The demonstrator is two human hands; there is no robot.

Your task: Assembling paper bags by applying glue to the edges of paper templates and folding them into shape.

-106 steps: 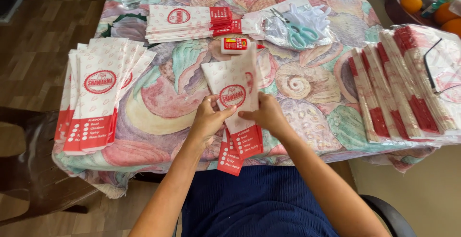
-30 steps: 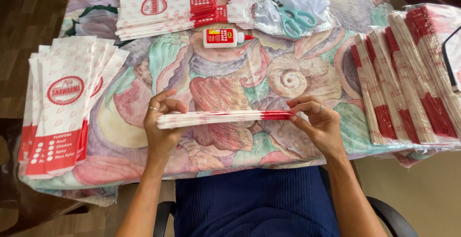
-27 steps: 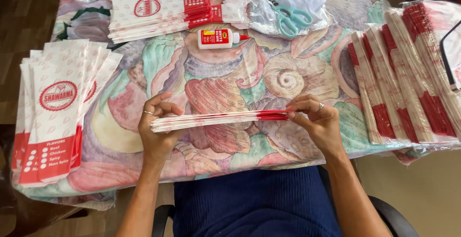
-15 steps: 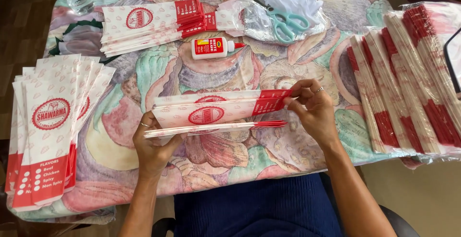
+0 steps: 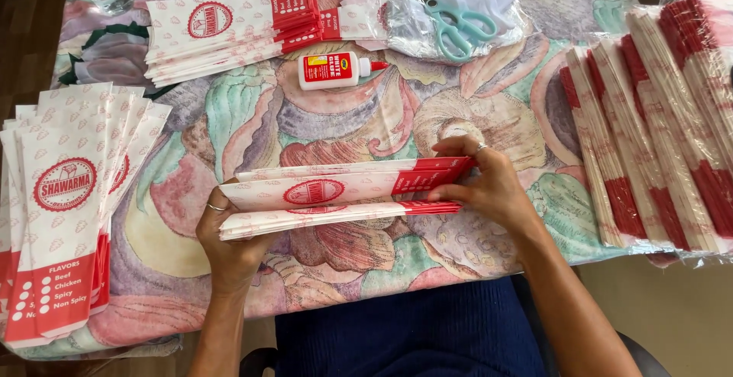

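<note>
Head view: left hand and right hand pinch opposite ends of the bags, near the glue; light, floppy paper, best held at the ends.

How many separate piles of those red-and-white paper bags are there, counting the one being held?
4: the held stack, a fanned pile at the left edge, a pile at the top, and wrapped bundles on the right, partly cropped.

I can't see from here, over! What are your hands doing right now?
Left hand grips white-and-red paper sleeve stack at its plain end. Right hand fans the red ends apart. White glue bottle lies apart, beyond.
</note>
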